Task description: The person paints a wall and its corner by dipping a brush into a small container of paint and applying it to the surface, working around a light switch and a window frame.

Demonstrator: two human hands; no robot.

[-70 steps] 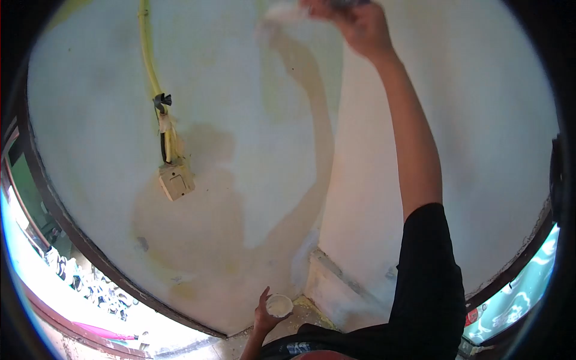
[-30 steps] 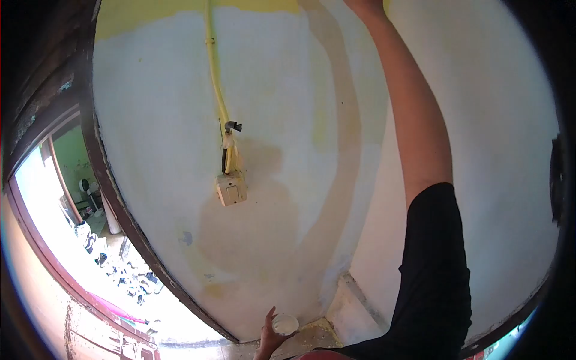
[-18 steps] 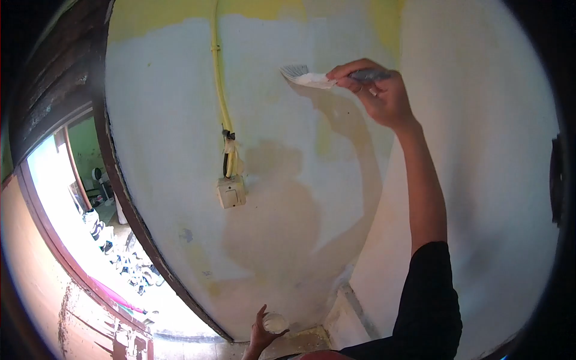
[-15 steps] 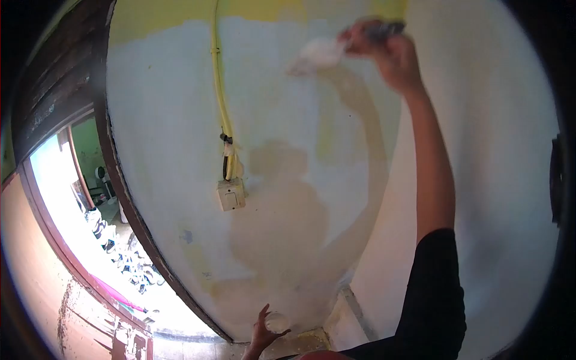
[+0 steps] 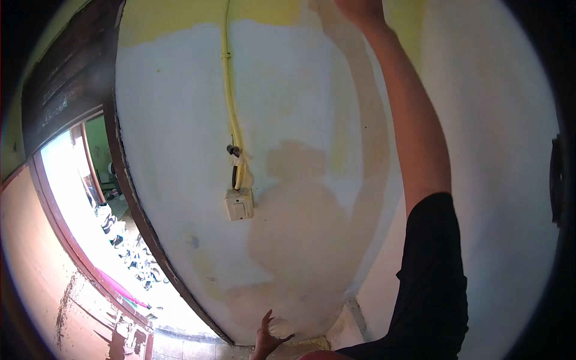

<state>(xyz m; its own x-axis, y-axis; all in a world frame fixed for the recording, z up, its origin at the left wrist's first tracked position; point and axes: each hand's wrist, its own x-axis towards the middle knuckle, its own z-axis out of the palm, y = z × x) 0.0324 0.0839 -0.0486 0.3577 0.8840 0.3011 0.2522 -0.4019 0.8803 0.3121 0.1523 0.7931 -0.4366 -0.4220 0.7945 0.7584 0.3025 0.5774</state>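
Observation:
At the bottom, my left hand (image 5: 268,339) is curled around a round, pale, see-through tub (image 5: 279,327), thumb and fingers at opposite sides of its rim. What the tub holds cannot be made out. My right hand (image 5: 362,11) is raised to the top edge of the view, where its fingers and anything in them are cut off. Close by is the painted wall (image 5: 186,108), mostly pale bluish white with a yellow band (image 5: 174,30) along the top and fainter yellow patches. My shadow (image 5: 297,222) falls across it.
A yellow cable conduit (image 5: 226,78) runs down the wall to a switch box (image 5: 239,204). A dark wooden frame (image 5: 141,210) borders the wall at left, beside a bright doorway with a heap of things (image 5: 135,258) beyond. Another white wall (image 5: 498,180) rises at right.
My right hand has risen up and left, carrying the blurred dark-handled, pale-headed tool seen earlier out of view. The wall has shifted slightly right and down in view. My left hand keeps its hold.

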